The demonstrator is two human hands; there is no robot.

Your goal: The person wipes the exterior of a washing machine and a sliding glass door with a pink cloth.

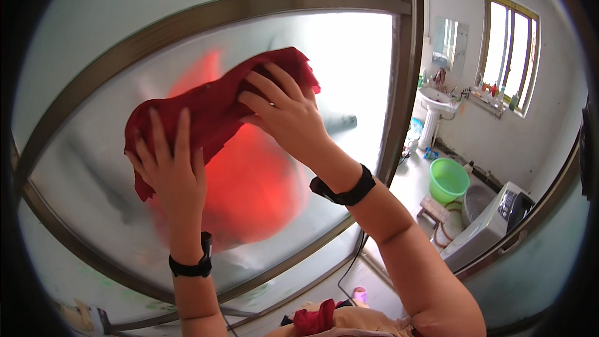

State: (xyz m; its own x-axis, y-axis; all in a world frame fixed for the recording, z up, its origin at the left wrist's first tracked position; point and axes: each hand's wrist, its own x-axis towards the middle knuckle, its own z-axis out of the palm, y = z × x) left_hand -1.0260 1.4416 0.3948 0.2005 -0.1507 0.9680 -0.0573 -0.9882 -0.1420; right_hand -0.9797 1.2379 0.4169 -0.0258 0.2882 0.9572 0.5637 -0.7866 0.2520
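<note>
A dark red cloth (206, 103) is spread across a frosted glass panel (346, 65) in front of me. My left hand (171, 164) lies over the cloth's left part with its fingers spread, pressing it to the glass. On the cloth's right part, my right hand (285, 107) has its fingers bent into the folds; a ring shows on one finger. A blurred bright red shape (257, 192) shows through the pane below the cloth. Both wrists wear black bands.
Brown metal frame bars (407, 56) border the pane. Through the doorway at right are a pedestal sink (435, 100), a green basin (449, 180), a small wooden stool (434, 210) and a washing machine (491, 220). A black cable (348, 271) hangs near my body.
</note>
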